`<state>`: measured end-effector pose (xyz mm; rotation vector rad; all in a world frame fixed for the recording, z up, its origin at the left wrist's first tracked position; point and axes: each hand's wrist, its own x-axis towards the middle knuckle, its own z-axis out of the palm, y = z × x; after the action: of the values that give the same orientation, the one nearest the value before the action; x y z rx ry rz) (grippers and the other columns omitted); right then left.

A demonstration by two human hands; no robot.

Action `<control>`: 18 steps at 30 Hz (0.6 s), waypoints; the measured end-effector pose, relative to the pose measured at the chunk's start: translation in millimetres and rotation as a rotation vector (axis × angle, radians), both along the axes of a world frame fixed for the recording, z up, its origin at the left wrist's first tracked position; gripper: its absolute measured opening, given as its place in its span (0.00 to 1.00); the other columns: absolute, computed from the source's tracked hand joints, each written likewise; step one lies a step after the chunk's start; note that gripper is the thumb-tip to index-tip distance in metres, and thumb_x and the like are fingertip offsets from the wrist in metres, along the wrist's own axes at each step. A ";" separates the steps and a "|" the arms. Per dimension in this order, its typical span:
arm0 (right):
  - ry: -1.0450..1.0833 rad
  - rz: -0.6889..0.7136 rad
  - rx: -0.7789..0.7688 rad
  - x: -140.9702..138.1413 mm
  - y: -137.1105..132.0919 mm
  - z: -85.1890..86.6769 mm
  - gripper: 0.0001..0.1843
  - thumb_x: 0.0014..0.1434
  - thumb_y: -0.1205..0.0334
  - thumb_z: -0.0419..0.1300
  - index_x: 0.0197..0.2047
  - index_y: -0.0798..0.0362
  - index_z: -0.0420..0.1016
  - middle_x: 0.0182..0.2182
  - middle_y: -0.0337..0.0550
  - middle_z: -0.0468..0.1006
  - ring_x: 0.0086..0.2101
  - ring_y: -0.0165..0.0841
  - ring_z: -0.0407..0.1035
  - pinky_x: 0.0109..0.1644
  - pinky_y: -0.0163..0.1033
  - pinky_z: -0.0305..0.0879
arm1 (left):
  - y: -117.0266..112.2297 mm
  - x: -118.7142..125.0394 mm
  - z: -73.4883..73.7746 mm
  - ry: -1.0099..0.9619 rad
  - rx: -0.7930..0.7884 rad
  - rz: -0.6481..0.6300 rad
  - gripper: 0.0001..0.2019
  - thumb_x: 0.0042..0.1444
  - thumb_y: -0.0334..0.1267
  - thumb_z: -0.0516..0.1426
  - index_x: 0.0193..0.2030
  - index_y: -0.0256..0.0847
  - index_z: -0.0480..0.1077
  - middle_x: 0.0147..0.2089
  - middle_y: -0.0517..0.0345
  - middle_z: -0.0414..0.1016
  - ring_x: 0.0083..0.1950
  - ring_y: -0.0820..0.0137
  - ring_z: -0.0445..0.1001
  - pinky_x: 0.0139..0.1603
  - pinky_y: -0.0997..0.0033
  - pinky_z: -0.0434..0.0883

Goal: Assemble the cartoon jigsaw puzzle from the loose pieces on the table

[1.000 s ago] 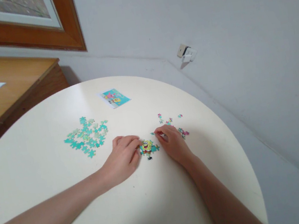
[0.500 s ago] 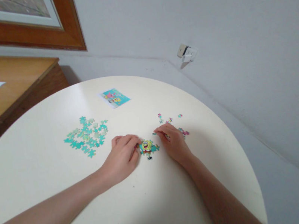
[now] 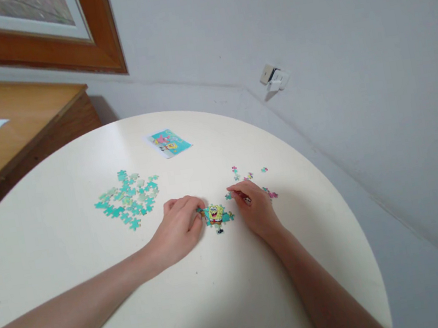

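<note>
A partly joined jigsaw puzzle [image 3: 215, 214], showing a yellow cartoon figure on teal, lies on the table. My left hand [image 3: 181, 225] is at its left side, fingers curled and closed on a small puzzle piece [image 3: 201, 211] at that edge. To the upper right of the joined part, my right hand [image 3: 257, 208] has thumb and index finger pinched at a teal puzzle piece [image 3: 228, 196]. Loose pink and teal pieces [image 3: 272, 194] lie beyond and beside my right hand, which partly covers them.
A heap of teal and pale green pieces [image 3: 128, 197] lies to the left. Further back on the round white table [image 3: 144, 320] is a small picture card [image 3: 169, 143] with cartoon figures. A wooden cabinet [image 3: 26, 100] stands at the left, and a wall socket [image 3: 274, 76] is behind.
My left fingers have shifted slightly, baring more of the piece at the puzzle's left edge. The right fingertips have moved a little, and more of the teal piece below them shows.
</note>
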<state>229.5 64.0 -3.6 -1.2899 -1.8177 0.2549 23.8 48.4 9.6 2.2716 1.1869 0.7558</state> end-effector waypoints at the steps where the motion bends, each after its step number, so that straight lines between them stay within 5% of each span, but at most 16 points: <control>1: 0.006 -0.005 -0.004 0.0 0.2 -0.2 0.10 0.57 0.69 0.52 0.35 0.53 0.75 0.32 0.45 0.77 0.32 0.33 0.70 0.36 0.38 0.68 | 0.2 0.0 0.1 0.000 0.002 0.001 0.12 0.54 0.30 0.43 0.41 0.42 0.63 0.40 0.57 0.73 0.46 0.65 0.70 0.52 0.56 0.58; 18: 0.007 -0.014 -0.033 0.6 0.8 -2.3 0.12 0.52 0.69 0.52 0.35 0.52 0.76 0.34 0.45 0.78 0.30 0.31 0.70 0.33 0.37 0.68 | 0.8 0.0 -0.4 0.011 -0.006 0.000 0.11 0.54 0.30 0.44 0.40 0.42 0.63 0.38 0.57 0.73 0.45 0.64 0.70 0.52 0.56 0.57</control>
<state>230.1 64.8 -5.9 -1.3228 -1.8042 0.2827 23.9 49.1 9.2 2.2739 1.1920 0.7404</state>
